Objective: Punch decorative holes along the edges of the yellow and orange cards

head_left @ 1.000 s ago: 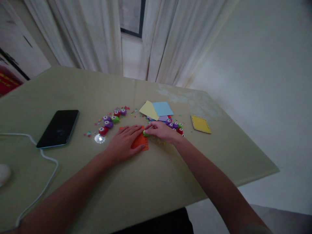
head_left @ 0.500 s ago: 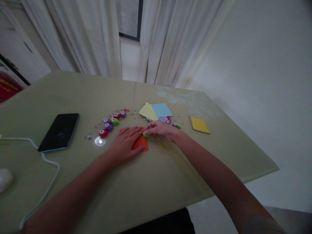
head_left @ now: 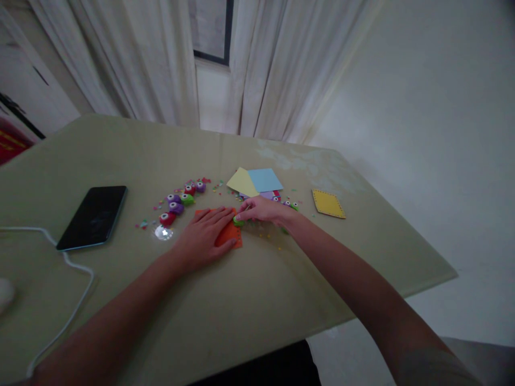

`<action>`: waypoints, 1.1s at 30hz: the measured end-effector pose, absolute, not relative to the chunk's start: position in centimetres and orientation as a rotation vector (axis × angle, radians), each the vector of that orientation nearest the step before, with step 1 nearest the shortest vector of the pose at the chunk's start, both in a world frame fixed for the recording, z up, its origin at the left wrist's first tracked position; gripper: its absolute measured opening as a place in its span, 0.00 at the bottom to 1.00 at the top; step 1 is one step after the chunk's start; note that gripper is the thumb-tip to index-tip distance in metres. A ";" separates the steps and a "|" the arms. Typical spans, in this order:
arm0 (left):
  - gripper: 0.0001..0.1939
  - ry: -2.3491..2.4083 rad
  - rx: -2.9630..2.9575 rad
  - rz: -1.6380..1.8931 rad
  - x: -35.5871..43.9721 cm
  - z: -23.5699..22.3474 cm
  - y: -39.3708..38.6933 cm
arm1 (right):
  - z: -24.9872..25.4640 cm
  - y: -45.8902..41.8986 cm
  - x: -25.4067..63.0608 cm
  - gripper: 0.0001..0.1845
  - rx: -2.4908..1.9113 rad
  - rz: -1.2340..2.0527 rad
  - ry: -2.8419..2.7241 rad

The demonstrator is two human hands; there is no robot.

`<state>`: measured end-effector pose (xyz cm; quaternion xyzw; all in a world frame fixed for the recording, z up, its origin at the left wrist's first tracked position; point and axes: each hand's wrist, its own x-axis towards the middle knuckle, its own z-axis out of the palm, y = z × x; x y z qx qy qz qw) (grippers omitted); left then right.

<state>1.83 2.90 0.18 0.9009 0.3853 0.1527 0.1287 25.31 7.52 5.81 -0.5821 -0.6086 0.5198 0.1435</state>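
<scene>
My left hand (head_left: 201, 234) lies flat with its fingers stretched out, pressing an orange sheet of paper (head_left: 230, 234) onto the table. Small holes run along the paper's right edge. At that edge, my right hand (head_left: 260, 208) is closed on a small green paper punch (head_left: 238, 221), its thumb and fingers covering much of it. To the left stand several bird-like punches with big eyes, among them a red punch (head_left: 167, 219), a purple punch (head_left: 176, 207) and a green punch (head_left: 187, 199). More punches sit behind my right hand, partly hidden.
Beyond my hands lie a pale yellow sheet (head_left: 243, 182) and a blue sheet (head_left: 265, 180). A yellow card with holed edges (head_left: 329, 203) is at right. A black tablet (head_left: 94, 217) and white cable (head_left: 80, 268) lie at left. Confetti (head_left: 144, 224) is scattered about.
The whole view has shifted slightly. Both hands keep nearly the same places, with the green paper punch still at the orange paper's right edge.
</scene>
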 end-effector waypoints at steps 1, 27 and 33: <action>0.37 1.122 2.621 0.445 1.8 0.2 2.9 | 6.0 7.6 25.3 0.09 -1.692 1.469 -1.805; 0.37 1.141 2.624 0.485 2.0 -0.2 2.8 | 8.4 9.4 22.8 0.07 -1.964 1.226 -2.467; 0.36 1.120 2.618 0.506 1.9 -0.2 2.9 | 8.6 9.2 22.8 0.06 -1.987 1.218 -2.480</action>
